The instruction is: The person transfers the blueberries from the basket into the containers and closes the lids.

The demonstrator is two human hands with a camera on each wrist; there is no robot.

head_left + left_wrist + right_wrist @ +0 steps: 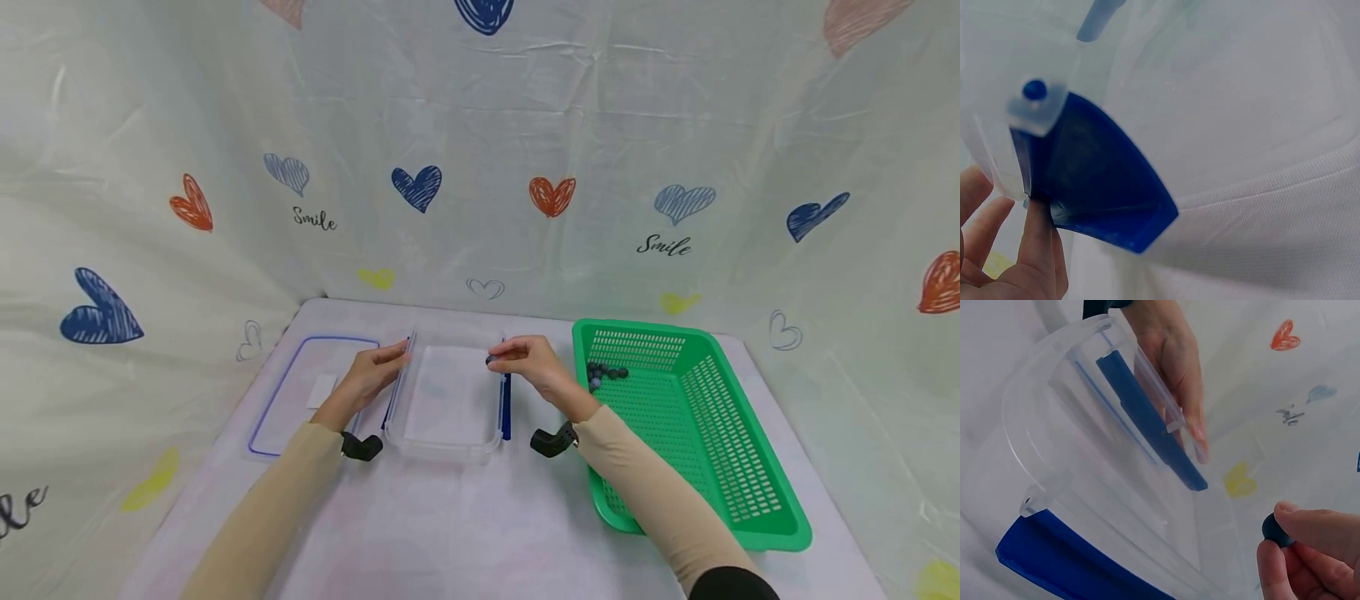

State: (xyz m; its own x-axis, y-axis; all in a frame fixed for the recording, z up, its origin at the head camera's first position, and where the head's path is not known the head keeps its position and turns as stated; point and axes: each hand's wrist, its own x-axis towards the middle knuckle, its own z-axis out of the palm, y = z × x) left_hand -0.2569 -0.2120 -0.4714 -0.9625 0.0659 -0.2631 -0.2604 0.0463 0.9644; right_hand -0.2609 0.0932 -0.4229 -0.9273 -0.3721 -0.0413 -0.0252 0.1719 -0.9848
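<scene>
A clear plastic food container (447,400) with blue side latches stands in the middle of the table. My left hand (363,379) rests against its left side with fairly straight fingers. From the left wrist, those fingertips (1036,219) touch the wall beside a hanging blue latch (1094,175). Over the container's right rim, my right hand (536,365) pinches a dark round blueberry (1277,530) between thumb and fingers. Several more blueberries (606,372) lie in the far left corner of a green basket (693,442), to the right of the container.
A clear lid (277,400) with a blue seal lies flat left of the container, a white label on it. Behind the table (450,533) hangs a pale curtain (480,108) printed with hearts. The basket's raised wall stands under my right forearm.
</scene>
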